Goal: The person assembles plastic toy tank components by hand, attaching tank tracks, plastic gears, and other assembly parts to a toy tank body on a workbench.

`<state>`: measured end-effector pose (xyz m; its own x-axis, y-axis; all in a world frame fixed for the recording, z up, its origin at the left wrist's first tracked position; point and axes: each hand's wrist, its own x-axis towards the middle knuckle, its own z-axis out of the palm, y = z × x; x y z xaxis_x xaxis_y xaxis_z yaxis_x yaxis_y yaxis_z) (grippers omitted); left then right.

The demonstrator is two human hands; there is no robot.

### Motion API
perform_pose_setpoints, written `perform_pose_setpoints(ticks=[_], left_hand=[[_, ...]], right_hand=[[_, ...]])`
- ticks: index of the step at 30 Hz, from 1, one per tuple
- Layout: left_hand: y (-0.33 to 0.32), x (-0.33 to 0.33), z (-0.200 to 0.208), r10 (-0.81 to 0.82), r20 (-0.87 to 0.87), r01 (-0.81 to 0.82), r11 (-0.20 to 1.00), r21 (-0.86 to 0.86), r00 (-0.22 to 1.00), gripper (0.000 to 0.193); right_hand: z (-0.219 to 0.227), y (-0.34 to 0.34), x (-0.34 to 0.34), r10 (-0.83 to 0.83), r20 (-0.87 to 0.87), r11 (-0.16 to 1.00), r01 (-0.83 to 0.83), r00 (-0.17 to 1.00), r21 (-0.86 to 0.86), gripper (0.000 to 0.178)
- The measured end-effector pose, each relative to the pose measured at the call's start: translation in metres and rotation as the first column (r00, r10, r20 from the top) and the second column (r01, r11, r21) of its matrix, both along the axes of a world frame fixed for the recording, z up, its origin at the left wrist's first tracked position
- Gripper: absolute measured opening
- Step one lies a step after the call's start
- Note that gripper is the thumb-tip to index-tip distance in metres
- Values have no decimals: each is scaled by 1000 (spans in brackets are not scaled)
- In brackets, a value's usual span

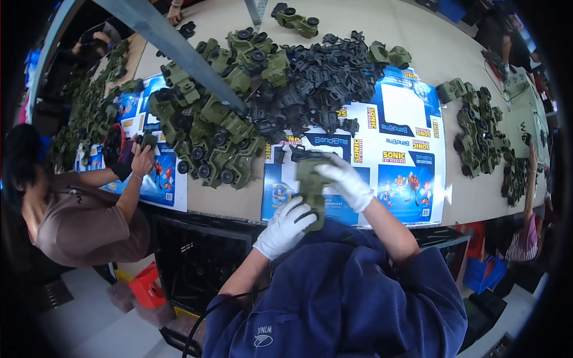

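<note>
Over the table's near edge I hold an olive-green plastic toy vehicle part [309, 186] between both white-gloved hands. My left hand [286, 228] wraps round its lower left side. My right hand [348, 181] grips its upper right end, fingers bent over the top. The underside of the part is hidden. Just beyond my hands lie a few loose black plastic pieces [279, 154], at the near end of a large heap of black parts [319, 83]. To the left of that heap is a pile of green toy vehicles [209, 134] with black wheels.
Printed blue-and-white sheets [401, 156] cover part of the table. A metal post [173, 51] slants across the far left. More green vehicles [477, 128] are piled at right. A co-worker [89, 209] works at left; another person's arm [530, 173] reaches in at right.
</note>
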<state>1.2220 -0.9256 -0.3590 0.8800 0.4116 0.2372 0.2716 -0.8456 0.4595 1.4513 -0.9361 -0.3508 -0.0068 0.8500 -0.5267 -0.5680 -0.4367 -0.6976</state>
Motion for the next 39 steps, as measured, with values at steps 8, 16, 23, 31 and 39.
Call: perform_pose_setpoints(ticks=[8, 16, 23, 31, 39], left_hand=[[113, -73, -75, 900, 188, -919, 382, 101, 394, 50], [120, -106, -77, 929, -298, -914, 86, -398, 217, 79], [67, -127, -83, 801, -461, -753, -19, -657, 382, 52], [94, -117, -89, 783, -456, -603, -133, -787, 423, 63], [89, -118, -97, 711, -472, -509, -184, -841, 522, 57]], right_hand=[[-77, -135, 244, -651, 71, 754, 634, 755, 172, 49], [-79, -54, 111, -338, 764, 927, 333, 550, 170, 40], [-70, 67, -111, 322, 502, 945, -307, 802, -115, 61], [-64, 42, -132, 252, 665, 962, -257, 703, -93, 52], [7, -8, -70, 347, 878, 900, -381, 330, -213, 64]])
